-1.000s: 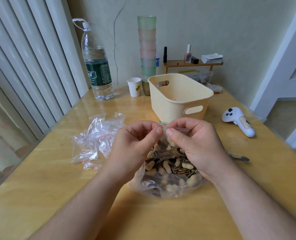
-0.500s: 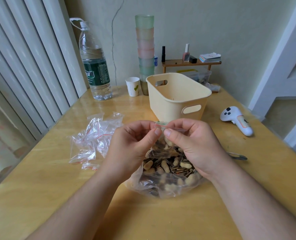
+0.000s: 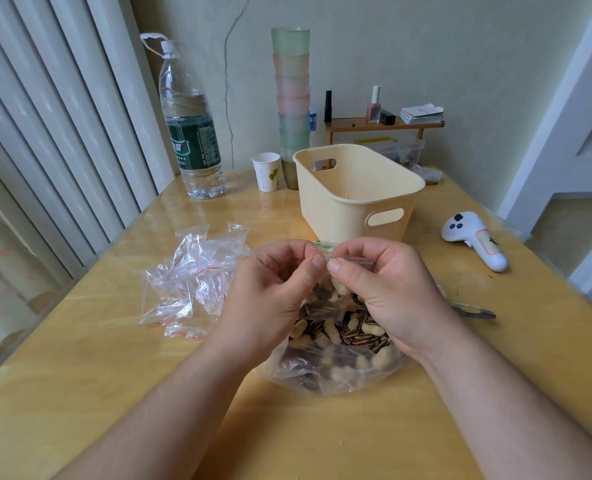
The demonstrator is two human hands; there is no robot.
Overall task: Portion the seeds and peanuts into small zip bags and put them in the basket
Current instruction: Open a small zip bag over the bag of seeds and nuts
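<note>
Hands meet above the large clear plastic bag of striped seeds and peanuts (image 3: 336, 344) — the left hand (image 3: 270, 296) and right hand (image 3: 381, 289) each pinch the red-lined zip strip of a small clear zip bag (image 3: 322, 252) between thumb and forefinger. Beyond them stands the cream plastic basket (image 3: 356, 199) on the wooden table (image 3: 79, 375); a heap of small clear zip bags (image 3: 190, 282) lies left.

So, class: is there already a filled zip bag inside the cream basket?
No: the part of the basket interior that shows is bare, and both hands pinch the small zip bag in front of it.
</note>
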